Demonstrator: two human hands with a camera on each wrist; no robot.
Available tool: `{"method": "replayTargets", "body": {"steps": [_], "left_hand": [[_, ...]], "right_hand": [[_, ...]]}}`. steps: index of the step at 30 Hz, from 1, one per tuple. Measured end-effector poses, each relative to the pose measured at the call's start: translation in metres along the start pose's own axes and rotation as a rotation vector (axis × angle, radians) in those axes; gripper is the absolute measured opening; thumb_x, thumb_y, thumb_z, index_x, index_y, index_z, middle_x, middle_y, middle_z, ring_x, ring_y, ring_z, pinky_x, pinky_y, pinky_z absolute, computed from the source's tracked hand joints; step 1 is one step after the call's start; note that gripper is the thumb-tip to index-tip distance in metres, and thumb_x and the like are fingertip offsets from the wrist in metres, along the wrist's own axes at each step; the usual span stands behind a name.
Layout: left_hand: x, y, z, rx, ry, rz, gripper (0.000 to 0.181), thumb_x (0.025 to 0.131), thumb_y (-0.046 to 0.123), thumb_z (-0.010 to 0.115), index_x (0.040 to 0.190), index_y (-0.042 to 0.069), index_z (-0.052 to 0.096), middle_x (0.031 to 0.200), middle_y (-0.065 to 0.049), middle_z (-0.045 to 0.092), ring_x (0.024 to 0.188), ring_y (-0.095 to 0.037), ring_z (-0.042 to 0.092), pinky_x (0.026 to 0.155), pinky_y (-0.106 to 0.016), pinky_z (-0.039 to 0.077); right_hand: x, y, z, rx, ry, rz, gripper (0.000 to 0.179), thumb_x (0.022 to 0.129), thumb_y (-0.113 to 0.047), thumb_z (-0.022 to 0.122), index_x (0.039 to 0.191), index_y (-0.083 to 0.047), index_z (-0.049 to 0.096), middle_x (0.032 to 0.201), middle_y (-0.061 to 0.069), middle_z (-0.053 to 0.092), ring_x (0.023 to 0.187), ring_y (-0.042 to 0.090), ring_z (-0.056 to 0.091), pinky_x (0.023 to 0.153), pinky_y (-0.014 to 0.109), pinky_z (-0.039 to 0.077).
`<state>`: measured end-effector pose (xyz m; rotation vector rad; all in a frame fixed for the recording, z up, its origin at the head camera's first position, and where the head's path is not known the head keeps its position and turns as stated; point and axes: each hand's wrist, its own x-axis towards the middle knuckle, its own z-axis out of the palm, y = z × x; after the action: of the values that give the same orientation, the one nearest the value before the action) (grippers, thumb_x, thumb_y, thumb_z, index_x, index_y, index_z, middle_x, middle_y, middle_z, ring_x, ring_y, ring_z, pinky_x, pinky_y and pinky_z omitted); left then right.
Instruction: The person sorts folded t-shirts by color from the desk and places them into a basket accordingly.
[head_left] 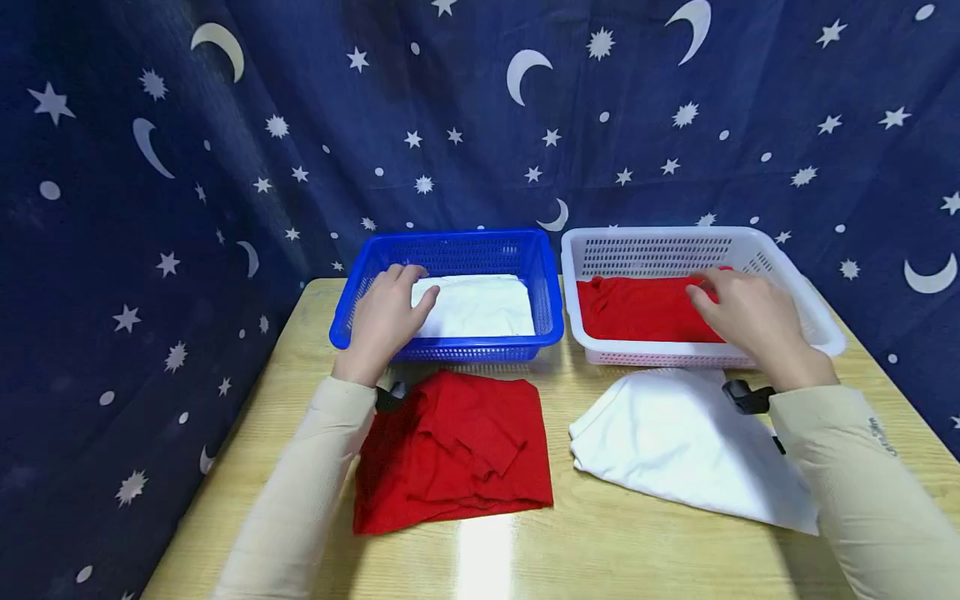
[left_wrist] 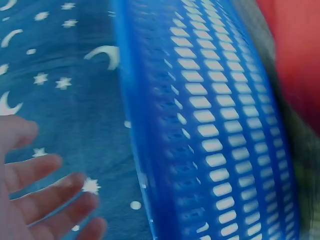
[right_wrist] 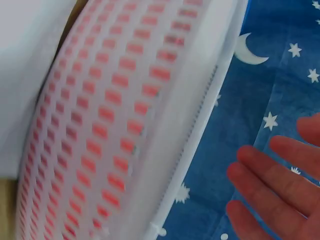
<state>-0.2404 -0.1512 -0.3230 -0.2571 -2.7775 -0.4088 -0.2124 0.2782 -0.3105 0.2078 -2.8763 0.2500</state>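
My left hand (head_left: 386, 312) hovers over the left side of a blue plastic basket (head_left: 480, 342), in which a folded white cloth (head_left: 480, 304) lies. In the left wrist view its fingers (left_wrist: 70, 205) are spread loosely, with nothing between them. Over the right part of a white plastic basket (head_left: 675, 353) is my right hand (head_left: 750, 312), holding nothing; a red cloth (head_left: 637, 308) lies inside. Relaxed fingers (right_wrist: 270, 180) show above the rim in the right wrist view. A folded red garment (head_left: 480, 442) lies before the blue basket, and a white garment (head_left: 675, 442) before the white one.
Both baskets stand side by side at the back of a light wooden table (head_left: 420, 567). Behind and to the left hangs a dark blue curtain (head_left: 480, 100) with moons and stars. A dark wrist strap (head_left: 746, 397) shows at the right cuff.
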Motion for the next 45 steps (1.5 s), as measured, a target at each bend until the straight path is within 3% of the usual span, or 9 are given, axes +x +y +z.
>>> {"method": "replayTargets", "body": {"steps": [4, 8, 17, 21, 28, 33, 38, 42, 45], "left_hand": [[-0.011, 0.004, -0.006, -0.103, 0.039, -0.033, 0.033, 0.088, 0.042, 0.047, 0.106, 0.017, 0.060, 0.095, -0.001, 0.061, 0.080, -0.017, 0.054, 0.064, -0.036, 0.045], [-0.026, 0.005, -0.012, -0.187, 0.028, -0.082, 0.031, 0.089, 0.042, 0.046, 0.102, 0.019, 0.062, 0.090, 0.001, 0.062, 0.076, -0.015, 0.055, 0.062, -0.034, 0.044], [-0.062, -0.007, -0.023, -0.349, -0.178, -0.187, 0.035, 0.089, 0.046, 0.044, 0.106, 0.020, 0.059, 0.097, -0.001, 0.062, 0.082, -0.017, 0.056, 0.069, -0.035, 0.044], [-0.073, -0.015, -0.021, -0.394, -0.260, -0.232, 0.036, 0.089, 0.046, 0.045, 0.110, 0.019, 0.057, 0.101, -0.001, 0.061, 0.087, -0.019, 0.055, 0.072, -0.036, 0.043], [-0.086, -0.038, -0.005, -0.316, -0.422, -0.331, 0.042, 0.089, 0.043, 0.047, 0.114, 0.010, 0.055, 0.103, -0.009, 0.060, 0.093, -0.025, 0.054, 0.078, -0.041, 0.042], [-0.090, -0.056, -0.001, -0.313, -0.472, -0.395, 0.047, 0.088, 0.041, 0.049, 0.118, 0.006, 0.051, 0.100, -0.012, 0.060, 0.088, -0.026, 0.055, 0.072, -0.040, 0.044], [-0.099, -0.075, -0.003, -0.407, -0.507, -0.519, 0.049, 0.086, 0.038, 0.053, 0.119, 0.004, 0.046, 0.082, -0.013, 0.058, 0.063, -0.020, 0.055, 0.056, -0.032, 0.047], [-0.107, -0.088, -0.004, -0.450, -0.519, -0.587, 0.045, 0.087, 0.037, 0.053, 0.112, 0.001, 0.048, 0.082, -0.013, 0.060, 0.061, -0.018, 0.058, 0.057, -0.033, 0.050], [-0.109, -0.090, -0.002, -0.466, -0.560, -0.604, 0.043, 0.086, 0.038, 0.054, 0.106, 0.000, 0.050, 0.079, -0.011, 0.059, 0.058, -0.019, 0.056, 0.056, -0.033, 0.049]], "right_hand": [[-0.004, -0.009, 0.006, 0.108, 0.065, 0.011, 0.034, 0.091, -0.028, 0.045, 0.113, -0.005, 0.057, 0.103, 0.022, 0.059, 0.084, 0.040, 0.053, 0.066, 0.054, 0.040], [-0.012, -0.022, 0.013, 0.231, 0.105, 0.014, 0.036, 0.091, -0.032, 0.045, 0.113, -0.008, 0.059, 0.099, 0.017, 0.062, 0.083, 0.035, 0.055, 0.070, 0.051, 0.039], [-0.029, -0.054, 0.034, 0.444, 0.072, 0.018, 0.039, 0.088, -0.041, 0.049, 0.116, -0.016, 0.058, 0.096, 0.007, 0.065, 0.084, 0.027, 0.060, 0.073, 0.045, 0.042], [-0.036, -0.065, 0.041, 0.523, 0.051, 0.020, 0.039, 0.087, -0.044, 0.050, 0.117, -0.020, 0.058, 0.096, 0.002, 0.064, 0.083, 0.022, 0.060, 0.071, 0.041, 0.044], [-0.043, -0.077, 0.063, 0.661, -0.039, 0.013, 0.039, 0.086, -0.045, 0.053, 0.116, -0.022, 0.058, 0.099, -0.002, 0.063, 0.084, 0.016, 0.060, 0.073, 0.037, 0.045], [-0.044, -0.082, 0.074, 0.676, -0.062, -0.011, 0.035, 0.086, -0.043, 0.054, 0.113, -0.022, 0.059, 0.092, -0.004, 0.064, 0.079, 0.011, 0.061, 0.072, 0.034, 0.045], [-0.044, -0.089, 0.085, 0.708, -0.202, -0.052, 0.035, 0.087, -0.040, 0.054, 0.110, -0.014, 0.060, 0.090, 0.001, 0.065, 0.073, 0.012, 0.063, 0.072, 0.035, 0.047], [-0.045, -0.096, 0.094, 0.706, -0.345, -0.107, 0.032, 0.089, -0.033, 0.053, 0.111, -0.011, 0.060, 0.084, 0.000, 0.065, 0.067, 0.010, 0.062, 0.068, 0.032, 0.047], [-0.047, -0.101, 0.101, 0.680, -0.462, -0.152, 0.034, 0.089, -0.034, 0.052, 0.113, -0.010, 0.059, 0.082, -0.003, 0.065, 0.066, 0.009, 0.061, 0.067, 0.031, 0.046]]}}
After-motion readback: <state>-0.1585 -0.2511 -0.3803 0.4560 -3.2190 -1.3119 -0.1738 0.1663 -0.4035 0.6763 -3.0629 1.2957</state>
